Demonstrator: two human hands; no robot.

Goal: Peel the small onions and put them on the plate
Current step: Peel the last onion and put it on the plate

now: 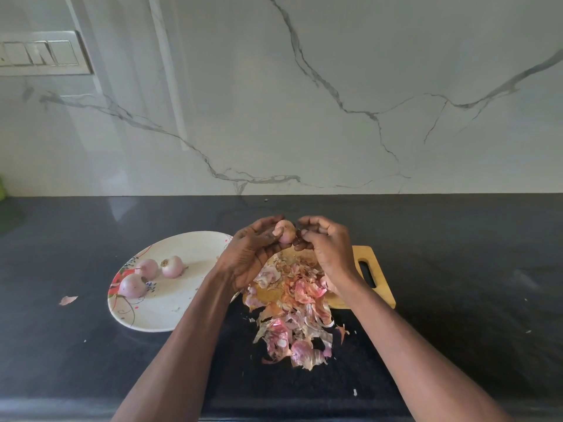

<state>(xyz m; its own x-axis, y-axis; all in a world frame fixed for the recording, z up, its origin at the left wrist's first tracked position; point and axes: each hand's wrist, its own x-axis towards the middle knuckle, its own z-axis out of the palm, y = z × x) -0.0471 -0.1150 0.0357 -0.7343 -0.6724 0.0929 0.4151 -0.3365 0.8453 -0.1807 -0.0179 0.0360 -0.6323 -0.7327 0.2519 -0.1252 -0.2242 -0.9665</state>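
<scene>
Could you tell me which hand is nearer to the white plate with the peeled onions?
Left. The left hand grips an onion just past the plate's right rim; the right hand is farther right, above the peel pile.

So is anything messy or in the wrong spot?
Yes. The pile of onion skins spills off the wooden cutting board onto the dark counter, and one stray skin lies alone left of the plate.
</scene>
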